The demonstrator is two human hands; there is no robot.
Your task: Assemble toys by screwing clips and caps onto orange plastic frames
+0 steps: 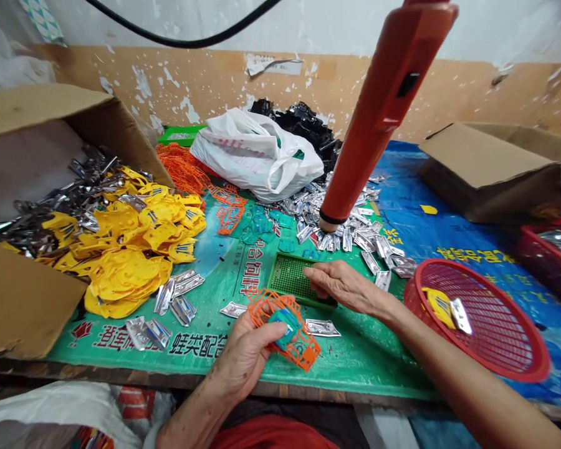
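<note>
Near the front edge of the table, my left hand (pixel 250 343) grips an orange plastic lattice frame (pixel 303 352) together with a teal plastic piece (pixel 285 325), the thumb pressing on the teal piece. Over the right part of a small green perforated tray (pixel 290 274), my right hand (pixel 334 284) has its fingers bent together and pointing down into the tray. Whatever may be between those fingertips is hidden. One shiny metal plate (pixel 322 328) lies just below the tray, and another metal plate (pixel 232 309) lies left of it.
Yellow plastic pieces (pixel 131 268) spill from a cardboard box (pixel 19 299) at left. A red power tool (pixel 378 118) hangs above a pile of metal plates (pixel 355 231). A red basket (pixel 495 318) stands at right. Behind are a white plastic bag (pixel 247 149) and orange frames (pixel 182 168).
</note>
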